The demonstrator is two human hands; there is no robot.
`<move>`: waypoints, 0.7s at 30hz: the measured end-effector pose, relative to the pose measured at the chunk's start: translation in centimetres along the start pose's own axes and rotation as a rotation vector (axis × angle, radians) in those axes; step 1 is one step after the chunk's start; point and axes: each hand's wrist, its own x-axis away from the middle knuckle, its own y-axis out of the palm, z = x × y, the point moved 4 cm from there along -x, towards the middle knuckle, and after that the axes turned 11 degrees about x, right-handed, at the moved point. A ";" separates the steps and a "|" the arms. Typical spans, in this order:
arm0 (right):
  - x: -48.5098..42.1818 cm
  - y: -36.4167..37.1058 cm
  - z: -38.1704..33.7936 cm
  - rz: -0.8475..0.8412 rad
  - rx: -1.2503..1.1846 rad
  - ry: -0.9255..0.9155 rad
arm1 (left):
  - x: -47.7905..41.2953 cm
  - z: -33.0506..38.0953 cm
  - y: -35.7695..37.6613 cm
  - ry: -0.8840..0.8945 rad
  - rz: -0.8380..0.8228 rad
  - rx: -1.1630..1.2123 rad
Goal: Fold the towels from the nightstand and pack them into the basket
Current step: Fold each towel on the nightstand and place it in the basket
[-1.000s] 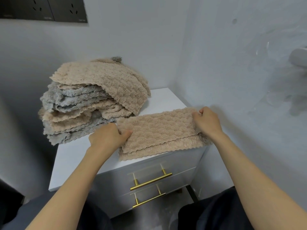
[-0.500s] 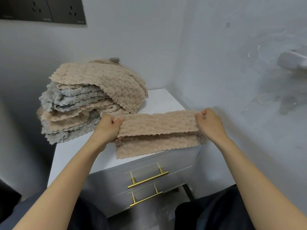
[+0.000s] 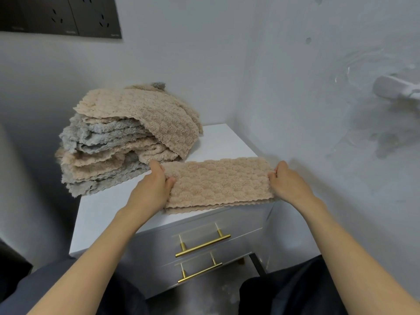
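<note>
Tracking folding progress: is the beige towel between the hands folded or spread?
Folded: the beige towel is a narrow strip, a second scalloped edge showing beneath its front edge.

One white nightstand [image 3: 227, 142] at mid-frame; two drawers [image 3: 245, 226] on its front, lower centre, with two gold bar handles [image 3: 203, 246], one apiece; one folded beige towel [image 3: 218, 183] lying apart, centre right; one heap of towels [image 3: 113, 144] at centre left, beige and grey layers mixed, too rumpled for an exact number; two hands, left hand [image 3: 151, 189] and right hand [image 3: 288, 184]; two dark socket plates [image 3: 41, 14] at upper left; one white wall fitting [image 3: 395, 89] at the right edge.
</note>
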 end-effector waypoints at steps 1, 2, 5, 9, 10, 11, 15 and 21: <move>0.1 0.0 0.0 -0.008 0.005 0.010 | 0.1 0.0 -0.1 0.004 0.013 -0.054; 0.3 -0.1 -0.1 -0.005 0.013 0.017 | 0.3 0.0 -0.3 0.007 0.031 -0.121; 0.8 -1.0 -0.8 0.133 0.113 -0.017 | 0.7 0.7 -0.9 0.051 0.105 -0.222; 1.1 -1.9 -3.7 0.354 0.088 -0.219 | 0.4 3.5 -0.4 0.296 0.196 -0.115; 1.2 -1.7 -4.8 0.348 -0.016 -0.270 | 0.3 4.2 0.2 0.352 0.191 -0.125; 1.4 -1.4 -5.9 0.323 -0.116 -0.312 | 0.1 4.7 1.0 0.385 0.177 -0.138; 2.0 0.9 -10.4 0.204 -0.180 -0.482 | -0.7 5.6 4.5 0.364 0.035 -0.213; 1.2 3.8 -11.5 -0.002 0.007 -0.496 | -1.5 4.5 7.5 0.240 -0.172 -0.309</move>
